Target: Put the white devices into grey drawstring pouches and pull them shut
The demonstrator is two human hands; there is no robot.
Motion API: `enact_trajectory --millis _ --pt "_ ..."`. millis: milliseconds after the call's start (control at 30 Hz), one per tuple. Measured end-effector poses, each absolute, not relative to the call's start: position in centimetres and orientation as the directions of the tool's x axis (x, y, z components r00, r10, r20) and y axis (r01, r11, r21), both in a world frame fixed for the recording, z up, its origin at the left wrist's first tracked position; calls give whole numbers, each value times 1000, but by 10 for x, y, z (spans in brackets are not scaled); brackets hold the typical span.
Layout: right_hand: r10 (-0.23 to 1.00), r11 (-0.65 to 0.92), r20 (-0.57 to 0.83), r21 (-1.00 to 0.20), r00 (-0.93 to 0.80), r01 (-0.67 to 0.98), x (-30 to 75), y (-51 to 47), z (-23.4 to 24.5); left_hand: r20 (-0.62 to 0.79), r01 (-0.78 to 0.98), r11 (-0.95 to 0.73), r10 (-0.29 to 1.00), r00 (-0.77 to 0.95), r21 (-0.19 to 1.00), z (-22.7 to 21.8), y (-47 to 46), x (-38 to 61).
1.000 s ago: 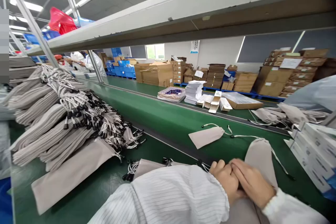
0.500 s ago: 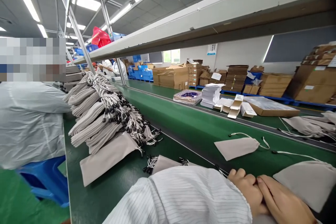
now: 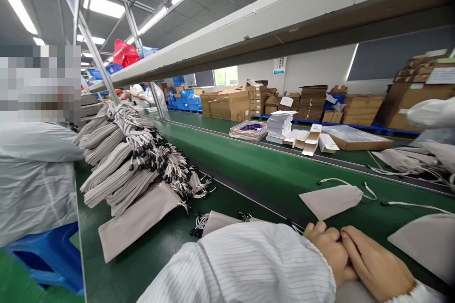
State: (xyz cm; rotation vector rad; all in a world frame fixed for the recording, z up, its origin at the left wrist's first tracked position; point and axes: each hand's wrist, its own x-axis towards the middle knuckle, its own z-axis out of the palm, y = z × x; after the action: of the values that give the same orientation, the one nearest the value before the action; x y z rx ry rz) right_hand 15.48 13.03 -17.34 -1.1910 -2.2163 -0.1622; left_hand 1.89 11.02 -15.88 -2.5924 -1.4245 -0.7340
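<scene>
My left hand (image 3: pixel 327 249) is closed, knuckles up, with its fingers curled in. Against it presses my right hand (image 3: pixel 377 264), also closed, thumb along the top. Beneath them shows part of a grey drawstring pouch (image 3: pixel 351 292). White cords with black ends stick out at the left hand's far side; the pinching fingertips are mostly hidden. Under my left sleeve lie more grey pouches (image 3: pixel 218 223), partly covered. On the green belt beyond lie a flat pouch (image 3: pixel 332 202) with its cord loops spread and another pouch (image 3: pixel 424 241) at the right.
A tall heap of pouches (image 3: pixel 117 165) fills the left of the table, a single pouch (image 3: pixel 138 220) before it. Across the belt stand stacked white papers (image 3: pixel 280 125), small boxes (image 3: pixel 312 139) and a purple-white basket (image 3: pixel 249 129). A shelf (image 3: pixel 249 33) hangs overhead. A co-worker (image 3: pixel 35 175) sits left.
Both pouches on the belt have shifted right. A white-sleeved arm has come in at the right edge. My hands stay pressed together, while the view has turned slightly.
</scene>
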Motion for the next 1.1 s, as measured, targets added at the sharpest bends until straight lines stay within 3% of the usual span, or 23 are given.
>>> enact_trajectory --millis 167,433,733,933,1100 --pt "772 517 502 -137 -390 845 151 127 -160 328 818 -554 810 486 157 -145 110 18" --pt "834 421 468 -201 -291 885 138 117 -142 318 757 -603 790 524 250 -137 114 17" --pt "872 350 421 -177 -251 920 138 115 -141 204 802 -512 859 470 308 -130 110 22" --pt "851 358 471 -193 -234 913 138 116 -142 215 694 -495 864 455 522 -132 124 19" --pt "821 397 528 -259 -215 880 139 120 -145 275 624 -475 877 394 621 -128 144 11"
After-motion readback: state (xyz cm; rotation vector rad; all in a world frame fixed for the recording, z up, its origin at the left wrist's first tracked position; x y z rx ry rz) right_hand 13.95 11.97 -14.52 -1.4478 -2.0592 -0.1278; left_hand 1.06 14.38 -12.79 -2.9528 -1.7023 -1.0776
